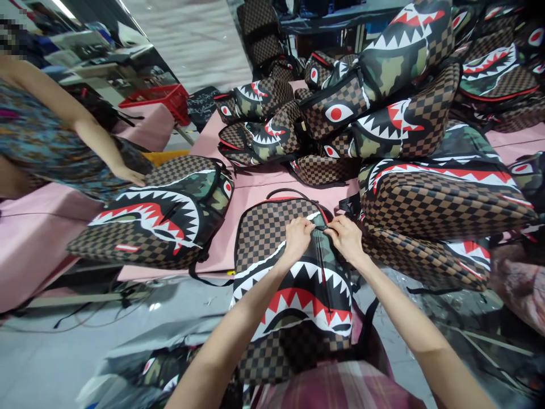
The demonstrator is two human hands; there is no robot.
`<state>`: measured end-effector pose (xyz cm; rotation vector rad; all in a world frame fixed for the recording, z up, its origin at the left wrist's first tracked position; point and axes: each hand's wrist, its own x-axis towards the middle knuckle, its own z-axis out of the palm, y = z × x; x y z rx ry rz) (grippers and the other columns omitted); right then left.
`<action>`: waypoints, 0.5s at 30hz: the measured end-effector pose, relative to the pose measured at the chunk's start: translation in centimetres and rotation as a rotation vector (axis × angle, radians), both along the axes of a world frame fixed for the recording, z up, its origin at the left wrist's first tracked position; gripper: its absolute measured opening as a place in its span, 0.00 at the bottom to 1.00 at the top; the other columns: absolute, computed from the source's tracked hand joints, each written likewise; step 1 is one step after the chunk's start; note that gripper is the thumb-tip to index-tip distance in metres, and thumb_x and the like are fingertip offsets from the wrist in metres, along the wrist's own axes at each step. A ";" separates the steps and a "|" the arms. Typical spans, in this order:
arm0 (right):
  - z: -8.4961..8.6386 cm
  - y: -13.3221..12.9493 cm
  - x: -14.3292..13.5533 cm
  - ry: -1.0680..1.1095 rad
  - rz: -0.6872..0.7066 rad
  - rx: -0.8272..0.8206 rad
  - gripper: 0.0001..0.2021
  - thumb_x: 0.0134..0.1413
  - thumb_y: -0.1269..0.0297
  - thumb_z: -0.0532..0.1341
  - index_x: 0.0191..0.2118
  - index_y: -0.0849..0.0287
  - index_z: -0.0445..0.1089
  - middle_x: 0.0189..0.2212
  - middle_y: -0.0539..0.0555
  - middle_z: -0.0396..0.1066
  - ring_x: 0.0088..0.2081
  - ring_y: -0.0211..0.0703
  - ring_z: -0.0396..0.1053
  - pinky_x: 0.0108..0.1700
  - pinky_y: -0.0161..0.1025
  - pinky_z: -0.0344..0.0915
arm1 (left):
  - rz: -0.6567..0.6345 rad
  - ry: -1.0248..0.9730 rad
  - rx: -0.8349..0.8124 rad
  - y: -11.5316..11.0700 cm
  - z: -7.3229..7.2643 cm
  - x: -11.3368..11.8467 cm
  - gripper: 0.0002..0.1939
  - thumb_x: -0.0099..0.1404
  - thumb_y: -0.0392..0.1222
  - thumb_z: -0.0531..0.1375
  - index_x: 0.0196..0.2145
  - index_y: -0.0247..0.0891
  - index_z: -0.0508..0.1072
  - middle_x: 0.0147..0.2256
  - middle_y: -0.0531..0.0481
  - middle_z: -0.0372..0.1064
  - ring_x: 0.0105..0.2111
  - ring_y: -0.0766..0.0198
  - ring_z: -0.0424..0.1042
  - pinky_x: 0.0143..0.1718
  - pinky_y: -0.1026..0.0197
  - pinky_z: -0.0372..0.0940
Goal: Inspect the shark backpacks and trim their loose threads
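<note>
A checkered backpack (266, 233) with a shark-mouth print lies in front of me, its top handle pointing away. My left hand (299, 236) is closed in a pinch near the upper end of the front zipper (320, 255). Facing it, my right hand (346, 237) pinches too, and a small dark piece spans the short gap between the fingertips. It looks like a zipper pull or a strip, but is too small to name for certain. Both hands rest over the upper right part of the backpack.
Another shark-print backpack (157, 216) lies at the left, under a person's hand (130, 175). Many similar backpacks are piled behind, and larger ones (443, 199) sit close at my right. A red basket (176, 102) stands at the back left. The table (217, 255) is pink.
</note>
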<state>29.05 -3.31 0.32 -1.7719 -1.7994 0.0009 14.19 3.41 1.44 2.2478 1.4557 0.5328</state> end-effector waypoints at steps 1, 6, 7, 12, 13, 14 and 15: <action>0.1 0.0 0.0 -0.003 0.006 0.000 0.11 0.58 0.59 0.55 0.38 0.57 0.72 0.37 0.55 0.68 0.37 0.43 0.64 0.37 0.40 0.57 | 0.002 -0.006 -0.005 0.0 0.0 0.0 0.10 0.64 0.40 0.52 0.28 0.37 0.69 0.33 0.49 0.69 0.37 0.61 0.65 0.41 0.58 0.56; 0.4 0.2 -0.5 -0.076 0.038 -0.003 0.10 0.57 0.60 0.56 0.39 0.58 0.72 0.37 0.55 0.69 0.38 0.44 0.64 0.37 0.40 0.57 | 0.001 -0.005 -0.002 0.1 0.1 0.2 0.10 0.64 0.39 0.52 0.27 0.36 0.69 0.32 0.49 0.69 0.37 0.61 0.65 0.41 0.58 0.56; 0.4 0.3 -0.6 -0.079 0.037 -0.006 0.10 0.57 0.60 0.57 0.38 0.58 0.72 0.37 0.55 0.69 0.38 0.44 0.64 0.37 0.41 0.57 | 0.005 -0.010 -0.011 0.1 0.3 0.2 0.10 0.64 0.39 0.52 0.27 0.36 0.69 0.32 0.48 0.69 0.37 0.61 0.65 0.41 0.59 0.57; 0.1 -0.3 0.0 0.151 -0.019 -0.001 0.10 0.57 0.61 0.56 0.35 0.57 0.73 0.35 0.54 0.69 0.36 0.42 0.66 0.38 0.38 0.60 | -0.003 -0.043 -0.082 -1.3 1.9 -1.4 0.18 0.67 0.42 0.46 0.26 0.36 0.70 0.31 0.49 0.70 0.34 0.63 0.67 0.38 0.62 0.58; -0.1 -0.6 0.3 0.239 -0.038 0.002 0.10 0.57 0.60 0.55 0.35 0.57 0.73 0.36 0.54 0.69 0.37 0.42 0.66 0.39 0.38 0.61 | -0.049 0.017 -0.092 -2.3 2.1 -1.8 0.21 0.68 0.44 0.44 0.25 0.36 0.70 0.29 0.48 0.69 0.32 0.63 0.68 0.36 0.62 0.59; -0.4 -1.1 0.6 0.327 -0.062 -0.001 0.11 0.56 0.59 0.56 0.36 0.57 0.73 0.37 0.54 0.69 0.37 0.42 0.66 0.39 0.38 0.61 | -0.097 0.107 -0.086 -3.5 2.1 -2.2 0.23 0.68 0.47 0.43 0.24 0.36 0.70 0.27 0.47 0.69 0.30 0.62 0.68 0.35 0.61 0.58; -0.8 -1.6 1.0 0.414 -0.093 -0.012 0.12 0.55 0.58 0.56 0.37 0.57 0.73 0.38 0.54 0.69 0.37 0.42 0.67 0.39 0.38 0.62 | -0.136 0.214 -0.066 -5.0 1.9 -2.5 0.25 0.68 0.50 0.44 0.24 0.36 0.70 0.27 0.46 0.69 0.30 0.60 0.69 0.35 0.59 0.58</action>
